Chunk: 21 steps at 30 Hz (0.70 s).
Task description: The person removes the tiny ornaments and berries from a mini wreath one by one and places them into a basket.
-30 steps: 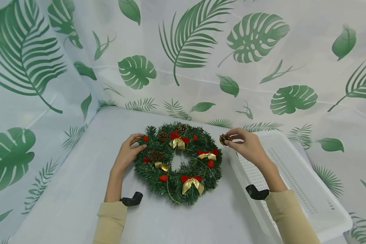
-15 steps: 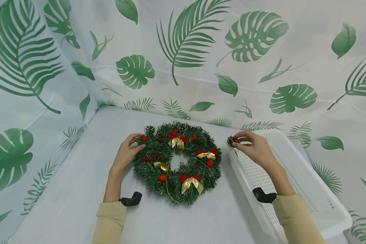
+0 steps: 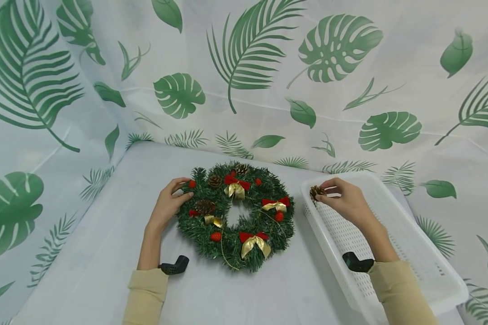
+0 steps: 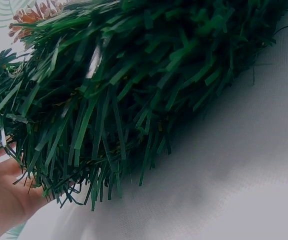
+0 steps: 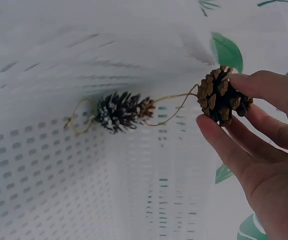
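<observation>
Pinched in the right hand [image 3: 347, 201], the brown pine cone [image 5: 215, 100] has shifted away from the wreath [image 3: 232, 248] the left hand [image 3: 167, 206] grips, bringing the work to the white basket [image 3: 415, 262] beneath that pinch, cone unreleased.

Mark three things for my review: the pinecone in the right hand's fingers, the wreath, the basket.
Pinecone [image 5: 218, 97]: right wrist view, mid-body.
Wreath [image 3: 232, 240]: head view, lower part of the ring.
Basket [image 3: 419, 248]: head view, right side.
</observation>
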Tool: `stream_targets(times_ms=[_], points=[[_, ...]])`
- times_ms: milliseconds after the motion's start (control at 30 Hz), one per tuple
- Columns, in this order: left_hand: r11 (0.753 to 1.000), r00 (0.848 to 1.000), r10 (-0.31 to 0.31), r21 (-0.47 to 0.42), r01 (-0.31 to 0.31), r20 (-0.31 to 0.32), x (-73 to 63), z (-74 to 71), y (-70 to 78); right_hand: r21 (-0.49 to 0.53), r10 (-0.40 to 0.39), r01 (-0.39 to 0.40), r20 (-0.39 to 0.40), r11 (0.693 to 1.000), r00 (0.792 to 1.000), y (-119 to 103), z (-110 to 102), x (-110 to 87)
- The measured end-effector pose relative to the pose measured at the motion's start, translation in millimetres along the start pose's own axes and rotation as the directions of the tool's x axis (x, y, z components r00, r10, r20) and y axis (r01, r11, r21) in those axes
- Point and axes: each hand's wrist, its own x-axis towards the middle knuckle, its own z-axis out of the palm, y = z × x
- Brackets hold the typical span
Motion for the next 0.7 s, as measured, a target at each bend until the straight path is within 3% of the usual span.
stream_targets(times_ms=[700], points=[[1.0, 1.0, 0.002, 0.013, -0.002, -0.002, -0.5, -0.1, -2.1, -0.091, -0.02, 0.025, 0.06, 0.996, 0.998, 42.4, 0.3, 1.6]])
